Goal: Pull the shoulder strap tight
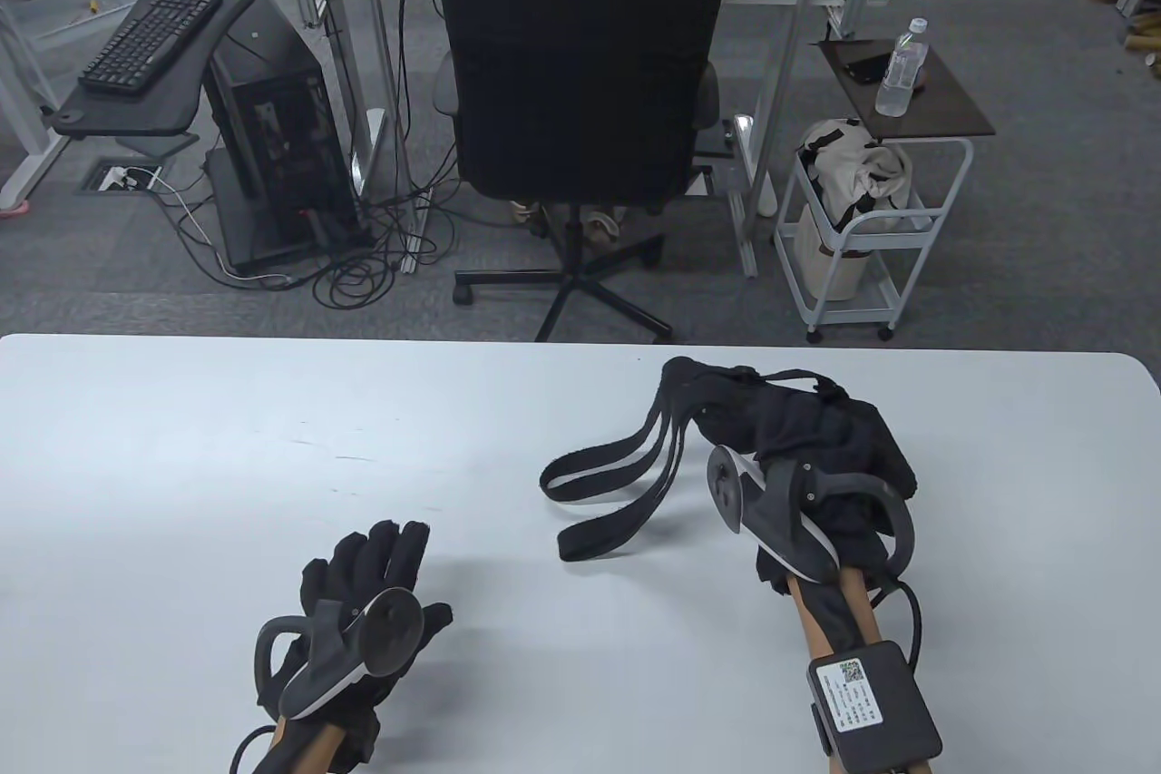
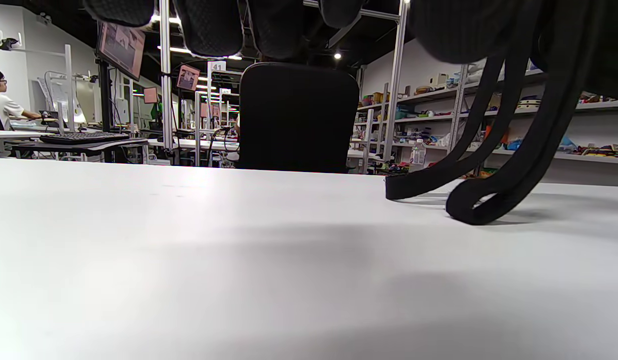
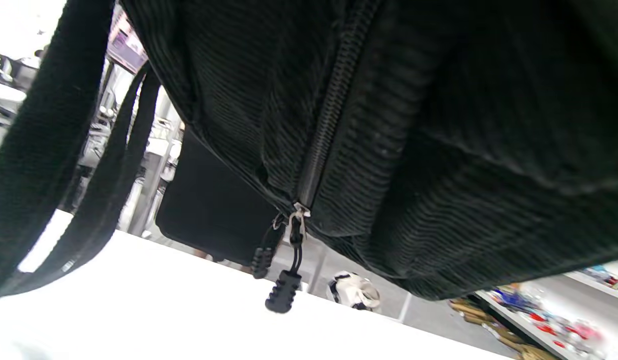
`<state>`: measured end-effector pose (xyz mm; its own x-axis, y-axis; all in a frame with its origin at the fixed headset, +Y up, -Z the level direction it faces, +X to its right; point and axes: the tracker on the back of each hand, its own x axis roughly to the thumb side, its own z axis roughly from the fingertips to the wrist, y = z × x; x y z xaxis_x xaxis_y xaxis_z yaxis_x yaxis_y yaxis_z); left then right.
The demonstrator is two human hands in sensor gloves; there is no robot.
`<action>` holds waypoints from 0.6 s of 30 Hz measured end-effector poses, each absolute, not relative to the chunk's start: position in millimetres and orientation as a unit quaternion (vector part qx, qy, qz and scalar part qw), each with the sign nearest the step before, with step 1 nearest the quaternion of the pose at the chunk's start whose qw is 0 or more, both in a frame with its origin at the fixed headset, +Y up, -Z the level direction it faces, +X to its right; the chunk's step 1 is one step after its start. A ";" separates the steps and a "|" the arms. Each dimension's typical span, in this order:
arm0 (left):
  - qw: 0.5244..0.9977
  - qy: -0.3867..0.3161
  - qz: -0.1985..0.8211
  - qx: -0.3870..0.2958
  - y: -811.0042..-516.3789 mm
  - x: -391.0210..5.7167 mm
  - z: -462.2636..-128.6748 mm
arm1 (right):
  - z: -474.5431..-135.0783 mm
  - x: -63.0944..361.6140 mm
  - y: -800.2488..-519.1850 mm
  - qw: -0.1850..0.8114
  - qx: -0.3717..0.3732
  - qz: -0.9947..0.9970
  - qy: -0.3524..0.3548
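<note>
Left fingers (image 1: 385, 552) spread; right fingers hidden, state unclear. Right wrist view alone shows bag (image 3: 438, 125) zipper pull (image 3: 281, 297).

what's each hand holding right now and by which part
The right hand holds the black backpack off the table by its body; exact grip is hidden. The left hand holds nothing.

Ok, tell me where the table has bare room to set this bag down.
Bare: the whole table stretch beyond the left hand, out to the far-left corner, and the near strip between both forearms. Crowded: the right side, where the right hand holds the black bag and its straps trail leftward.
</note>
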<state>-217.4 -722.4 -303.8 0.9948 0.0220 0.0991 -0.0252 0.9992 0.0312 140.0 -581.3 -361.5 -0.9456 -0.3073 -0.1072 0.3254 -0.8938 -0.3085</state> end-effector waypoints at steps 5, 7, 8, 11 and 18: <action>0.999 -0.049 0.012 0.017 -722.5 -217.1 -303.8 | -336.3 106.2 -580.4 0.146 -0.018 -0.973 0.180; 0.999 -0.048 0.013 0.018 -722.5 -217.4 -303.7 | -326.5 90.3 -587.3 0.139 -0.039 -0.973 0.181; 0.999 -0.048 0.014 0.018 -722.4 -217.5 -303.8 | -323.0 83.8 -591.9 0.134 -0.047 -0.973 0.180; 0.999 -0.047 0.016 0.018 -722.6 -217.9 -304.0 | -315.5 65.1 -611.6 0.129 -0.074 -0.974 0.170; 0.999 -0.045 0.017 0.017 -722.5 -218.7 -304.2 | -307.7 28.5 -679.8 0.136 -0.139 -0.975 0.106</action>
